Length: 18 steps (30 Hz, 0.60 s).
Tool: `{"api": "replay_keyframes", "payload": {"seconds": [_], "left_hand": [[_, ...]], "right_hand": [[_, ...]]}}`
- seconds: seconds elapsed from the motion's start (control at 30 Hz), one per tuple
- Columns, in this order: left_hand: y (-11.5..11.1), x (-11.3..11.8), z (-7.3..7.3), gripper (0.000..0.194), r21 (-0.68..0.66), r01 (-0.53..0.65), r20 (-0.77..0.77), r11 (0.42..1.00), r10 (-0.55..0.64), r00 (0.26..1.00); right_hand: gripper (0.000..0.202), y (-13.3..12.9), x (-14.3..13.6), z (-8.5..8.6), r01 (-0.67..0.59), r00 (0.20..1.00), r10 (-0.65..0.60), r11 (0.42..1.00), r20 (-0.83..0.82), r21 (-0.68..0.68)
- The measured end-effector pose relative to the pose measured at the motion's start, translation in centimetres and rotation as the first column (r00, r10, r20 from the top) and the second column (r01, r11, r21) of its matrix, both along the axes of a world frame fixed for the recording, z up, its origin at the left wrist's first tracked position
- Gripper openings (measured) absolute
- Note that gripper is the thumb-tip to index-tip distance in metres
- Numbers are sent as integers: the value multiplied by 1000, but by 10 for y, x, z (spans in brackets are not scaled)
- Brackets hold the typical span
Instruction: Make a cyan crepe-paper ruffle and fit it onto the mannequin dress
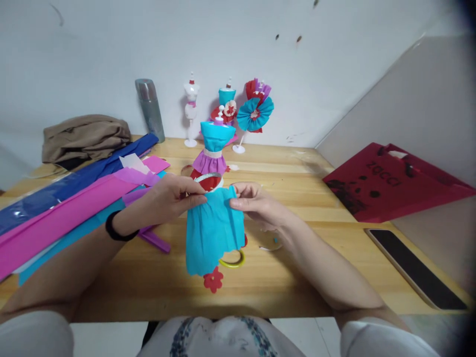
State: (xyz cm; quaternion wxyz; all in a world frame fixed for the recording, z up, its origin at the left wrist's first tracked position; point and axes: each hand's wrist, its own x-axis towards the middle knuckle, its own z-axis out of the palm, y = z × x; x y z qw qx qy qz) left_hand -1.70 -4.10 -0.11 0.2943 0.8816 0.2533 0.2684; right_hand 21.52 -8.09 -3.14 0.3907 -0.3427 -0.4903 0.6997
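Observation:
Between my hands hangs a piece of gathered turquoise crepe paper (213, 233), its lower edge uneven and wavy. My left hand (182, 196) pinches its upper left edge between thumb and fingers. At the upper right corner, my right hand (251, 201) grips the same paper. A roll of tape (219, 177) with a pale rim stands just behind the paper's top edge. Below the hanging paper lie a red paper flower (213, 280) and a yellow ring (238, 260), which looks like a scissor handle and is partly covered. Beyond my hands stands a small mannequin (215, 136) in a turquoise and purple paper dress.
Several more mannequins, one a bare white mannequin (191, 101), line the wall. Rolled coloured paper (74, 210), a brown cloth (85, 136) and a grey bottle (149, 109) are at the left. On the right are a red bag (386, 186) and a phone (414, 267).

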Motion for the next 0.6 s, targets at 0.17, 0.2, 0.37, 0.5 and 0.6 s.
{"api": "replay_keyframes", "payload": {"seconds": [0.17,0.2,0.37,0.5,0.6], "left_hand": [[-5,1,3,31,-89,12,-32,996,-15,999],[-7,2,3,33,-103,19,-34,994,-23,999],[-17,5,4,33,-125,59,9,990,-58,998],[-20,7,9,32,-278,90,36,956,-83,996],[-18,9,9,39,-418,126,68,900,-107,992]], "right_hand": [[38,-10,-4,15,101,977,-143,965,160,244],[36,-13,-4,18,106,960,-178,947,217,304],[17,-25,-4,38,0,837,-287,852,467,523],[20,-30,0,42,15,832,-285,869,476,494],[30,-27,3,36,28,872,-223,911,435,411]]}}
